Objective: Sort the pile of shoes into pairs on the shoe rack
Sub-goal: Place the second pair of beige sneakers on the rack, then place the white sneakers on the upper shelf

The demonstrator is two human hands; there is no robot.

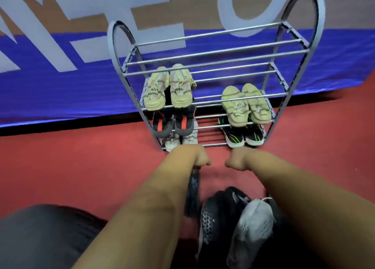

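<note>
The grey metal shoe rack (215,51) stands on the red carpet against a blue banner. It holds a beige pair (168,88) at the left, a pale yellow pair (245,104) at the right, a black-and-red pair (172,122) below the beige one, a black-and-green pair (243,135) low right, and a white pair (180,140) at the bottom left. My left hand (188,156) is closed on a dark shoe (192,191) that hangs down from it. My right hand (241,159) is curled into a fist just in front of the rack; what it holds is hidden.
A black shoe (219,218) and a grey shoe (253,222) lie close under my right forearm. My dark-clothed knee (44,234) fills the lower left. The rack's top shelves carry nothing, and the bottom shelf has a gap in its middle.
</note>
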